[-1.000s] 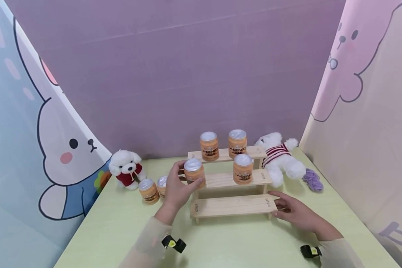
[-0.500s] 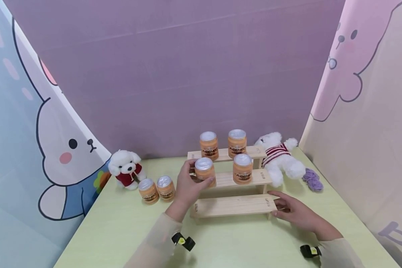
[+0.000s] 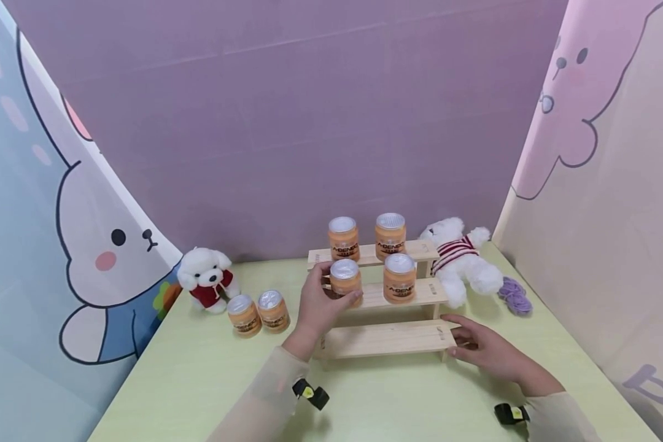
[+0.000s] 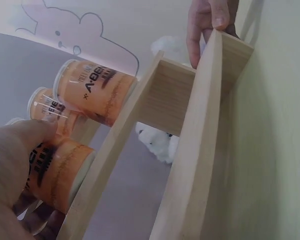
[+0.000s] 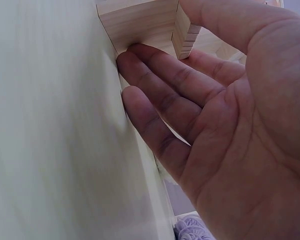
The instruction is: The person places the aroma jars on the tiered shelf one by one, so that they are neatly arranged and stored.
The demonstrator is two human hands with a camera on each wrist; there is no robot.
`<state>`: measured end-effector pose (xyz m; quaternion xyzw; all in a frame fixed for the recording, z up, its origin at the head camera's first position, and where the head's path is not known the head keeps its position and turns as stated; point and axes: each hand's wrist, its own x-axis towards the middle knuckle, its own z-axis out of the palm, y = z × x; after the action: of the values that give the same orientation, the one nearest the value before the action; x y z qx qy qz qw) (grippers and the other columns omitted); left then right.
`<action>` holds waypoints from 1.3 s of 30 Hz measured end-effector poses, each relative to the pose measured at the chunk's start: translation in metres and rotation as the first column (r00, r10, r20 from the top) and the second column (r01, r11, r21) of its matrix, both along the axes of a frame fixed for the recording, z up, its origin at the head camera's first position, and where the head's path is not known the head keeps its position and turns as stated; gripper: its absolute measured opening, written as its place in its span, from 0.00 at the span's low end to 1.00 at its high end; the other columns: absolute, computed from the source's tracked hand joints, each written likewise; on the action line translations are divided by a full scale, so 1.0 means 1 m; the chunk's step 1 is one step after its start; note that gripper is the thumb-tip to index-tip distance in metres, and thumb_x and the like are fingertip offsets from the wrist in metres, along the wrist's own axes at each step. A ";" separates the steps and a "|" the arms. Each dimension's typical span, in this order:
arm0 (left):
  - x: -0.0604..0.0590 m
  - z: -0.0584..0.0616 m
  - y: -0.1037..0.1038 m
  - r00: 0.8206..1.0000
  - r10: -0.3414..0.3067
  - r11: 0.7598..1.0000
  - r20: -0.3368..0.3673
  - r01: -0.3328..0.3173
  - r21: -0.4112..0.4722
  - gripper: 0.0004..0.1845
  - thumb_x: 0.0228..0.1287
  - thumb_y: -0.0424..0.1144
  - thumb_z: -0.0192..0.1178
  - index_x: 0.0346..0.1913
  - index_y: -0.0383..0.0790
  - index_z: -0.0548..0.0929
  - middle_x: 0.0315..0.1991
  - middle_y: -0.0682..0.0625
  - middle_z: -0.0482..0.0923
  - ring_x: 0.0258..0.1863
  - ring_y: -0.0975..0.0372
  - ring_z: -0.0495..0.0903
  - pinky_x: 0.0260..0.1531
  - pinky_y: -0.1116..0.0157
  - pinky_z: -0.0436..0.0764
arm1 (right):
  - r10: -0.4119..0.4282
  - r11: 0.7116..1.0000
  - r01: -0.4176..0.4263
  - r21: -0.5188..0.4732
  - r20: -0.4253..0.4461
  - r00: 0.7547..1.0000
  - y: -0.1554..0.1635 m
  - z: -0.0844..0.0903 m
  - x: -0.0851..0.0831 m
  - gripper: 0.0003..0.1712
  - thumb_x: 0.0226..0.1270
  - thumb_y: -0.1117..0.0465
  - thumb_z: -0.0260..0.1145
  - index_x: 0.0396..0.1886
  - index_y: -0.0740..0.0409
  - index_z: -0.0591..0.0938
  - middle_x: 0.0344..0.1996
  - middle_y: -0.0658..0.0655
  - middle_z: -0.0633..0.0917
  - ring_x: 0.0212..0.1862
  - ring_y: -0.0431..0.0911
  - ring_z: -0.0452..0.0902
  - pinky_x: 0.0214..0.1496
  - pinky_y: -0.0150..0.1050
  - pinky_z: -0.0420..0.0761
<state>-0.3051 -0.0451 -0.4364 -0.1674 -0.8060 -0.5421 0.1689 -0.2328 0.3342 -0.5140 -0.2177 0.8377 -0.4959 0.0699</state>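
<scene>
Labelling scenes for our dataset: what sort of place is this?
Probably a staged indoor set: a plain purple backdrop, a pale blue rabbit-printed side panel, and a three-tier pale wooden stand bearing orange cylindrical cans.

The stepped stand [image 3: 389, 339] looks like bare, pale wood, smooth and matt, with faint grain. At the stand, the orange cans [image 3: 399, 287] have glossy printed sides (paper or film, hard to tell) and shiny, silvery lids [image 3: 400, 263] like crinkled foil. The pair of cans [image 3: 274, 314] left of the stand shares that finish. Farther left of the stand, the toy dog [image 3: 207, 276] is fluffy white plush in red cloth; right of it, the toy bear [image 3: 469, 273] is plush in striped cloth, beside fuzzy purple yarn [image 3: 515, 297]. Beneath the stand, the tabletop [image 3: 398, 399] is smooth, with a soft sheen.
</scene>
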 end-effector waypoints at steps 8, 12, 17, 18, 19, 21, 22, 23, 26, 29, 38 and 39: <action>0.003 0.001 -0.002 0.998 -0.050 0.998 0.035 0.051 -0.030 0.42 0.54 0.42 0.82 0.70 0.49 0.70 0.56 0.53 0.77 0.52 0.60 0.79 0.48 0.61 0.85 | 0.005 1.000 -0.005 0.005 -0.002 1.000 0.000 0.000 -0.001 0.44 0.74 0.57 0.70 0.82 0.61 0.60 0.57 0.63 0.86 0.52 0.47 0.85 0.52 0.36 0.84; 0.005 0.001 -0.006 0.992 -0.101 0.994 0.073 0.104 -0.033 0.43 0.57 0.35 0.78 0.73 0.50 0.67 0.59 0.52 0.77 0.54 0.58 0.81 0.51 0.60 0.85 | 0.007 1.000 -0.007 0.007 -0.003 1.000 0.000 0.000 0.000 0.43 0.75 0.57 0.70 0.82 0.62 0.60 0.57 0.63 0.87 0.52 0.47 0.85 0.51 0.36 0.84; 0.005 -0.002 -0.006 0.992 -0.108 0.994 0.060 0.109 -0.014 0.43 0.57 0.34 0.78 0.73 0.49 0.68 0.59 0.51 0.78 0.54 0.58 0.81 0.53 0.60 0.85 | 0.012 1.000 -0.012 0.003 -0.013 1.000 0.000 -0.001 0.000 0.43 0.75 0.58 0.70 0.82 0.62 0.60 0.56 0.62 0.87 0.52 0.47 0.85 0.50 0.36 0.84; 0.005 -0.003 -0.005 0.994 -0.101 0.995 0.051 0.102 -0.014 0.43 0.57 0.35 0.79 0.73 0.48 0.68 0.58 0.51 0.78 0.54 0.58 0.81 0.53 0.60 0.85 | 0.013 1.000 -0.013 0.002 -0.015 1.000 0.000 -0.001 0.000 0.43 0.75 0.58 0.70 0.81 0.62 0.60 0.56 0.62 0.87 0.51 0.47 0.86 0.50 0.36 0.84; 0.005 -0.004 -0.004 0.995 -0.093 0.996 0.044 0.094 -0.012 0.43 0.56 0.35 0.79 0.73 0.47 0.68 0.57 0.51 0.78 0.54 0.58 0.80 0.53 0.60 0.85 | 0.014 1.000 -0.014 0.001 -0.016 1.000 0.000 -0.001 0.000 0.43 0.75 0.58 0.70 0.82 0.62 0.60 0.57 0.63 0.87 0.52 0.47 0.86 0.51 0.36 0.84; 0.005 -0.004 -0.003 0.996 -0.075 0.997 0.039 0.075 -0.007 0.43 0.56 0.36 0.80 0.72 0.47 0.69 0.56 0.51 0.78 0.53 0.58 0.80 0.52 0.60 0.85 | 0.014 1.000 -0.014 0.000 -0.015 1.000 0.001 -0.001 0.000 0.43 0.75 0.58 0.70 0.82 0.62 0.60 0.57 0.63 0.86 0.52 0.46 0.85 0.51 0.36 0.84; 0.006 -0.005 -0.002 0.997 -0.066 0.998 0.038 0.066 -0.005 0.43 0.55 0.36 0.81 0.72 0.47 0.69 0.56 0.51 0.78 0.53 0.58 0.80 0.51 0.60 0.85 | 0.014 1.000 -0.014 0.000 -0.015 1.000 0.001 -0.001 0.000 0.43 0.75 0.58 0.70 0.82 0.62 0.60 0.57 0.63 0.86 0.52 0.46 0.85 0.51 0.36 0.84; 0.006 -0.005 -0.001 0.998 -0.059 0.998 0.038 0.060 -0.003 0.43 0.55 0.37 0.81 0.72 0.46 0.69 0.55 0.51 0.78 0.52 0.58 0.81 0.51 0.60 0.85 | 0.014 1.000 -0.014 0.001 -0.015 1.000 0.001 -0.001 0.001 0.43 0.75 0.58 0.70 0.82 0.62 0.60 0.57 0.64 0.86 0.52 0.46 0.85 0.51 0.36 0.84; 0.006 -0.006 0.001 0.998 -0.048 0.999 0.045 0.048 0.004 0.42 0.56 0.37 0.81 0.71 0.46 0.69 0.55 0.50 0.78 0.50 0.58 0.81 0.50 0.60 0.85 | 0.014 1.000 -0.014 0.002 -0.015 1.000 0.000 0.000 0.001 0.44 0.75 0.58 0.70 0.82 0.62 0.59 0.57 0.64 0.86 0.52 0.46 0.85 0.52 0.36 0.84; 0.007 -0.006 0.002 0.998 -0.046 0.999 0.045 0.046 0.005 0.42 0.56 0.37 0.81 0.71 0.46 0.68 0.55 0.49 0.77 0.49 0.57 0.82 0.50 0.59 0.85 | 0.015 1.000 -0.015 0.001 -0.016 1.000 0.000 0.000 0.001 0.44 0.75 0.58 0.70 0.82 0.63 0.59 0.57 0.64 0.86 0.52 0.46 0.85 0.52 0.36 0.84; 0.007 -0.005 0.001 0.998 -0.042 0.999 0.038 0.043 -0.022 0.44 0.56 0.38 0.81 0.72 0.45 0.67 0.57 0.49 0.77 0.51 0.57 0.81 0.51 0.60 0.85 | 0.017 1.000 -0.017 -0.010 -0.008 1.000 0.000 0.000 0.000 0.43 0.75 0.59 0.70 0.82 0.63 0.59 0.57 0.64 0.86 0.52 0.47 0.86 0.51 0.36 0.84; 0.007 -0.005 0.001 0.998 -0.043 0.999 0.042 0.044 -0.025 0.44 0.56 0.38 0.82 0.73 0.45 0.67 0.57 0.49 0.76 0.52 0.57 0.81 0.52 0.60 0.85 | 0.018 1.000 -0.018 -0.011 -0.006 1.000 0.000 -0.001 0.000 0.44 0.75 0.59 0.70 0.82 0.63 0.59 0.57 0.64 0.86 0.52 0.47 0.86 0.51 0.35 0.84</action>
<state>-0.2980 -0.0441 -0.4415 -0.1759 -0.8125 -0.5384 0.1383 -0.2324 0.3342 -0.5147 -0.2273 0.8331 -0.4993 0.0705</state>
